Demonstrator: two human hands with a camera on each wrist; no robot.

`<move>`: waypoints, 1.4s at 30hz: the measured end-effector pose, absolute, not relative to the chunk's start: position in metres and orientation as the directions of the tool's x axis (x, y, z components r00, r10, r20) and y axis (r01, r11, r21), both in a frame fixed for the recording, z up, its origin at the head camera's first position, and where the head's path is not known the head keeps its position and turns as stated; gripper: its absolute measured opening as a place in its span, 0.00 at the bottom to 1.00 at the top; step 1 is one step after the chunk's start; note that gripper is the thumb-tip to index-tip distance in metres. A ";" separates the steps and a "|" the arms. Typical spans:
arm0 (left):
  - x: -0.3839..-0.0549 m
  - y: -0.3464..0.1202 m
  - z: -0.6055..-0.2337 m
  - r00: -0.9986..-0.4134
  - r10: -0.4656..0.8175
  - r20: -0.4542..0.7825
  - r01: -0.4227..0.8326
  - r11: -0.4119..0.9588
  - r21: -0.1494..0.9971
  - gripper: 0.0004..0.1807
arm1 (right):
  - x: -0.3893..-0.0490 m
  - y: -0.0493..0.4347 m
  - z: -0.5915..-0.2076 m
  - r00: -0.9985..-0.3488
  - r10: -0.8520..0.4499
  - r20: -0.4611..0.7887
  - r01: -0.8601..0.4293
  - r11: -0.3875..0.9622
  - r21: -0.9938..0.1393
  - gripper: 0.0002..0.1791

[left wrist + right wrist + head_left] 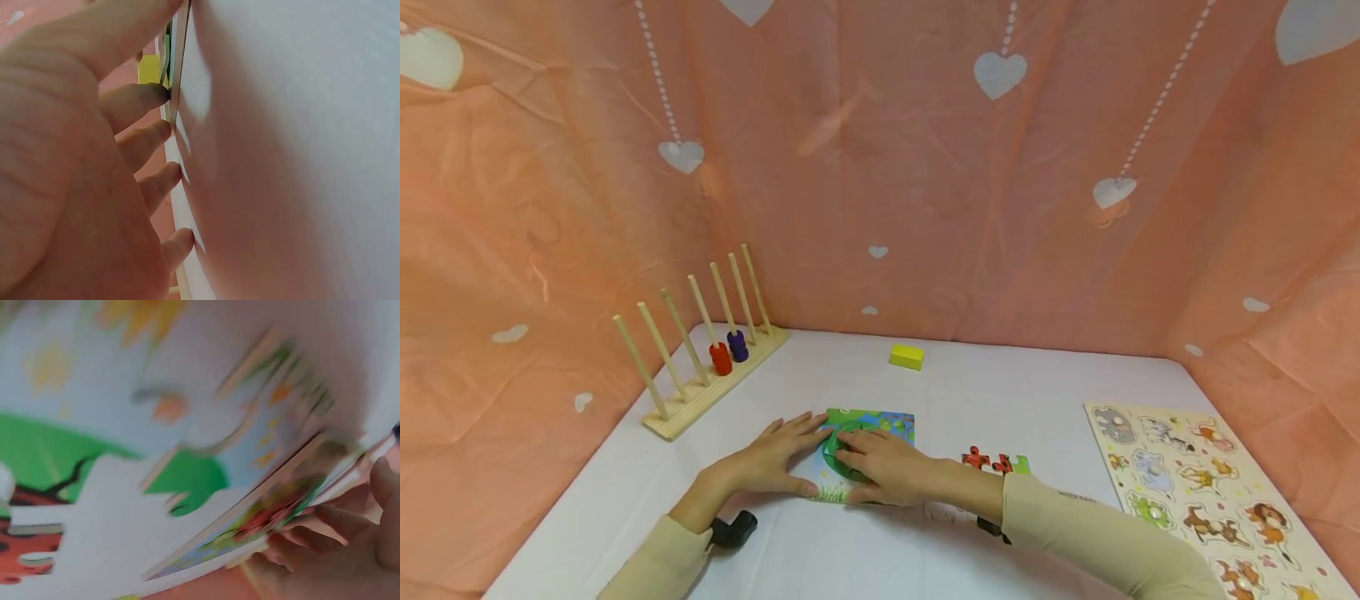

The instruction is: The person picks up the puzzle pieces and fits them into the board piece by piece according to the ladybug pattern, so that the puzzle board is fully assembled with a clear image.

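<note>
A thin, square picture board [891, 420], blue and green with a big round green shape [832, 458] in the middle and drawn grass [831, 494] along its near edge, lies flat on the white table [820, 550], partly covered up.

The puzzle board [893, 423] is printed green and blue; the block [907, 357] behind it, yellow; beads [721, 360] left of it, red and purple; pieces [975, 457] right of it, red, black and green.

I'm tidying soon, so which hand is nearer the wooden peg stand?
Left. The left hand is at the left edge of the puzzle, right of the peg stand; the right hand rests on the puzzle, farther right.
</note>
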State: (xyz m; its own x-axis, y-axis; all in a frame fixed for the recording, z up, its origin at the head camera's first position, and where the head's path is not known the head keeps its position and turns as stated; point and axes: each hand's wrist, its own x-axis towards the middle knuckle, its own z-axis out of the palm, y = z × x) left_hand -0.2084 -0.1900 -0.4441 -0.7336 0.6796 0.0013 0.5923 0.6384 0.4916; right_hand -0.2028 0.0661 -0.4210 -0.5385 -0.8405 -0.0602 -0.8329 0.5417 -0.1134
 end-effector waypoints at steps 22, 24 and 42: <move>-0.210 -0.189 -0.447 -0.733 0.680 -0.003 0.593 0.641 0.487 0.50 | -0.197 0.071 -0.424 -0.467 -0.871 -0.151 -0.843 0.490 -0.220 0.33; -0.210 -0.189 -0.447 -0.734 0.679 -0.005 0.590 0.642 0.490 0.50 | -0.199 0.070 -0.424 -0.462 -0.875 -0.149 -0.847 0.484 -0.218 0.32; -0.208 -0.190 -0.445 -0.740 0.672 -0.003 0.586 0.647 0.487 0.50 | -0.203 0.063 -0.416 -0.452 -0.883 -0.127 -0.868 0.469 -0.167 0.29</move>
State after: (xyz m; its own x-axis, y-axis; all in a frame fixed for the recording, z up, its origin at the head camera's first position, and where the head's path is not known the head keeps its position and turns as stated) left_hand -0.2083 -0.1905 -0.4450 -0.7403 0.6722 -0.0025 0.5862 0.6475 0.4870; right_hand -0.2032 0.0628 -0.4157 -0.4524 -0.8827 -0.1270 -0.8675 0.4686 -0.1668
